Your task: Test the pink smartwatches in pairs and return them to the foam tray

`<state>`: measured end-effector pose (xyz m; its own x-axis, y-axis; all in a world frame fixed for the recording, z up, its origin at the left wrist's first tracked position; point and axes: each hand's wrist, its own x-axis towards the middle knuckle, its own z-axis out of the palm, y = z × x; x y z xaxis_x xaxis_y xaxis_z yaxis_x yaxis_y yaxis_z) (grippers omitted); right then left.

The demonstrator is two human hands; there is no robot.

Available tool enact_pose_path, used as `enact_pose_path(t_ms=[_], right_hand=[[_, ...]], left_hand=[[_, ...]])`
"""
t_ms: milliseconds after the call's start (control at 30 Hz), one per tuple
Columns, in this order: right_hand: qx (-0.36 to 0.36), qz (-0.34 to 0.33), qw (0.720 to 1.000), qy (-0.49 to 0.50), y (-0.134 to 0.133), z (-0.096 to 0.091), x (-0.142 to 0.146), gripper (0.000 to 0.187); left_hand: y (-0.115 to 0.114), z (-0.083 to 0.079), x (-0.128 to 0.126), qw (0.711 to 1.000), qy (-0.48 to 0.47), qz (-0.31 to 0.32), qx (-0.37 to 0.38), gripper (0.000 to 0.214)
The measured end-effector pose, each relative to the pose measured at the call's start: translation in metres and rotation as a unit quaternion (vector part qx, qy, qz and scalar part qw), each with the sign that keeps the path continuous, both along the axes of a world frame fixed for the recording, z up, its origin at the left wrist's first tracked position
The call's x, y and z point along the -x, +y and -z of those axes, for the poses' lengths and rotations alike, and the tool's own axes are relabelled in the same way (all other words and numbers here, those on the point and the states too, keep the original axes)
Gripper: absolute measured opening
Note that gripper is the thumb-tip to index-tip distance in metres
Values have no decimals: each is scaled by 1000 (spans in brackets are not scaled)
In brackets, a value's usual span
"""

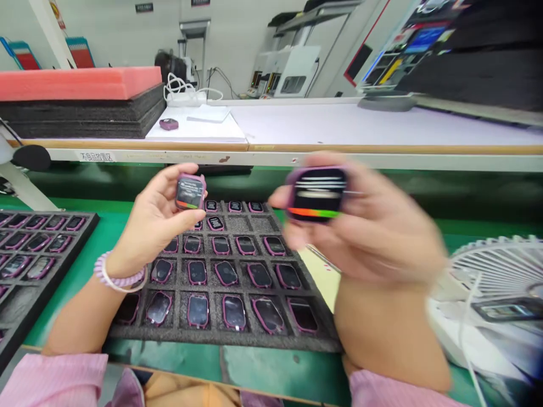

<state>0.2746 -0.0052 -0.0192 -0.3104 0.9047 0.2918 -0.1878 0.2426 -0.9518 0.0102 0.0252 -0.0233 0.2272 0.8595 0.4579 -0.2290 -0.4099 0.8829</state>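
My left hand [155,217] is closed on a small pink-framed smartwatch body [190,192] with a lit screen, held above a black foam tray [250,226]. My right hand [373,226], blurred by motion, grips a second pink-framed watch body [317,194] whose screen shows white lines and a red-to-green bar. The tray below holds several pink-framed watch bodies in square pockets, a few pockets at the back standing bare. A pale beaded band circles my left wrist [119,277].
A second foam tray [25,265] with watch bodies lies at the left on the green mat. A white fan [496,271] stands at the right. Behind, a white bench [339,127] carries one pink watch body [168,124], a pink and black foam stack [80,96] and machines.
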Motion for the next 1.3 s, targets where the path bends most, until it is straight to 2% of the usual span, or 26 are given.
enact_pose_path(t_ms=[100, 167, 267, 367, 533, 833, 1067, 1200, 1300], right_hand=[[60, -78, 993, 63, 28, 10, 18, 62], [85, -92, 990, 68, 43, 22, 26, 65], [82, -87, 991, 54, 52, 35, 32, 61], [69, -87, 993, 47, 52, 39, 33, 56], [67, -81, 993, 53, 51, 36, 35, 53], [49, -77, 994, 55, 55, 44, 39, 49], [52, -69, 994, 65, 53, 42, 41, 50], [51, -70, 994, 65, 53, 38, 41, 50], [39, -70, 994, 72, 57, 30, 42, 51]], left_hand=[[18, 21, -13, 999, 15, 6, 34, 64], [25, 30, -16, 998, 21, 7, 50, 65], [29, 34, -16, 998, 31, 4, 49, 59], [28, 34, -15, 998, 44, 3, 44, 56], [24, 35, -18, 997, 41, 37, 60, 61], [16, 29, -21, 992, 42, 47, 111, 43], [18, 29, -20, 992, 23, 55, 115, 47], [19, 24, -19, 991, 21, 51, 119, 49], [23, 14, -19, 993, 16, 49, 109, 48]])
